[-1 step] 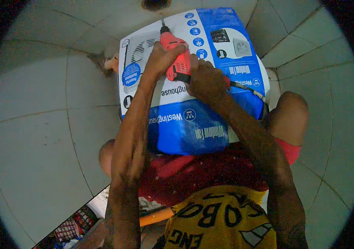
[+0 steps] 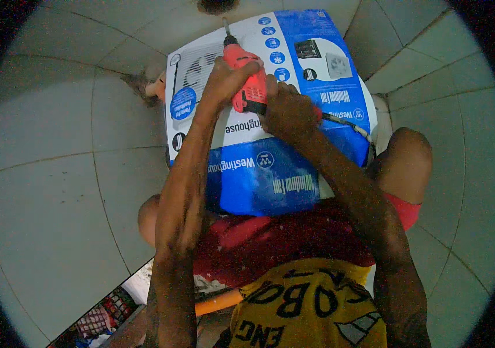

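A red power drill (image 2: 250, 93) lies level above a white and blue printed fan carton (image 2: 239, 188). Its long metal bit (image 2: 226, 26) points away from me, toward the tiled wall just below a dark, rough-edged hole (image 2: 217, 6). Whether the tip touches the wall I cannot tell. My left hand (image 2: 227, 84) is wrapped round the drill's body, thumb over the top. At the drill's rear right, my right hand (image 2: 289, 110) is closed round its handle, mostly hiding it. From there a dark cord (image 2: 343, 123) runs right across the carton.
Pale tiled walls rise close on the left (image 2: 50, 127) and right (image 2: 439, 133). A worn brown patch (image 2: 143, 87) marks the left wall's corner. My bent knees flank the carton. An orange bar (image 2: 218, 303) and a crate-like red mesh thing (image 2: 97, 322) show at lower left.
Hardly anything differs. The drill bit's tip has shifted very slightly to the left and up; both hands keep their hold.
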The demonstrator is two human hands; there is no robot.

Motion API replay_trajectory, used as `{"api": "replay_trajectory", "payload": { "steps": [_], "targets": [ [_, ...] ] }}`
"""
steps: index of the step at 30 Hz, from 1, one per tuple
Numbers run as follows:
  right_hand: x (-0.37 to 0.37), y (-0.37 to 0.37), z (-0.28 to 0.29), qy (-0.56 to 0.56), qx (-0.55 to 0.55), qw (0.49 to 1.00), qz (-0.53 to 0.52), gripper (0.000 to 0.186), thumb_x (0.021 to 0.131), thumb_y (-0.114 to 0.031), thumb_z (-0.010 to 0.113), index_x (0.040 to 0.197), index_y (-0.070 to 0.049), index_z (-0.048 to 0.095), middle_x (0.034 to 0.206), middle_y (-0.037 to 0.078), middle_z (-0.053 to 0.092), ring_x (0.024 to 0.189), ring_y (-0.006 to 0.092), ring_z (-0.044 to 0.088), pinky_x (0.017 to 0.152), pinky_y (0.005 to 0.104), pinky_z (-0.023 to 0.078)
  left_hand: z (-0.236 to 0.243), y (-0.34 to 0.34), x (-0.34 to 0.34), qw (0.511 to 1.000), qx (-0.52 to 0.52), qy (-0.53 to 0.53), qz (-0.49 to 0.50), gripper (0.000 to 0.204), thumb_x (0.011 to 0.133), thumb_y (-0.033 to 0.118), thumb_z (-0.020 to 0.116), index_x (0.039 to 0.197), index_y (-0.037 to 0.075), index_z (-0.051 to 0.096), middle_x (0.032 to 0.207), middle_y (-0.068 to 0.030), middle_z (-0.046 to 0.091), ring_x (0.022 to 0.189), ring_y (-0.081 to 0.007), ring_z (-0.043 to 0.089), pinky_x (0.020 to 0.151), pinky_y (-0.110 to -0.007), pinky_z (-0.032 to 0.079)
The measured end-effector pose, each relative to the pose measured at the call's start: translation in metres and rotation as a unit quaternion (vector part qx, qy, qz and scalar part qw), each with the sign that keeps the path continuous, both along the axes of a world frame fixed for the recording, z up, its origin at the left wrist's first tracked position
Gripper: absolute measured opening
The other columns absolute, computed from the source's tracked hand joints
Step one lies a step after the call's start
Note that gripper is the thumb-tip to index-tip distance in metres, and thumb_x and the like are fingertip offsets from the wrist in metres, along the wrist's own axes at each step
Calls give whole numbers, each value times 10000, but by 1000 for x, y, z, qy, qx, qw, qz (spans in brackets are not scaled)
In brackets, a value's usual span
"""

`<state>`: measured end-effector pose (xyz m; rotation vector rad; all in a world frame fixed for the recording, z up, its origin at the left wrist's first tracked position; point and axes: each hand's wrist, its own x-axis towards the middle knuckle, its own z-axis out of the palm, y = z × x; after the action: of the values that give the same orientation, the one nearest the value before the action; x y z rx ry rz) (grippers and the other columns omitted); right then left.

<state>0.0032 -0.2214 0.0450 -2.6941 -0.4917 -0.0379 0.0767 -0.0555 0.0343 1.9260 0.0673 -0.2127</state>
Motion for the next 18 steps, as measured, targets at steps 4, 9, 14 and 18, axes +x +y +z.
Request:
{"api": "replay_trajectory", "payload": {
  "steps": [4, 9, 14, 18],
  "targets": [
    [1, 4, 29, 33, 42, 998, 15, 592, 762, -259, 731, 1203, 9, 440, 948, 190, 626, 888, 356, 663, 664, 475, 561, -10, 7, 5, 997, 60, 33, 26, 734, 719, 409, 769, 1127, -137, 497, 992, -198, 659, 850, -239, 666, 724, -326, 542],
    [4, 1, -4, 63, 12, 998, -6, 590, 758, -244, 727, 1206, 10, 442, 985, 209, 628, 903, 384, 653, 715, 505, 545, -12, 4, 0, 998, 62, 3, 33, 841, 720, 492, 751, 1193, -139, 459, 1036, -225, 648, 891, -307, 659, 813, -355, 523],
    [8, -14, 0, 112, 10, 994, -10, 645, 726, -213, 745, 1239, 13, 427, 1001, 218, 625, 946, 402, 636, 761, 512, 530, 0, -15, -3, 996, 59, -43, -43, 771, 768, 530, 696, 1204, -80, 516, 1062, -237, 633, 948, -365, 628, 913, -394, 476],
    [6, 8, -11, 35, 29, 999, 0, 701, 704, -221, 763, 1265, 7, 411, 998, 211, 623, 972, 388, 628, 774, 502, 528, -29, -2, -9, 981, -59, -109, 152, 618, 866, 444, 603, 1248, -38, 537, 1155, -207, 599, 1044, -278, 588, 958, -358, 435]
  ]
}}
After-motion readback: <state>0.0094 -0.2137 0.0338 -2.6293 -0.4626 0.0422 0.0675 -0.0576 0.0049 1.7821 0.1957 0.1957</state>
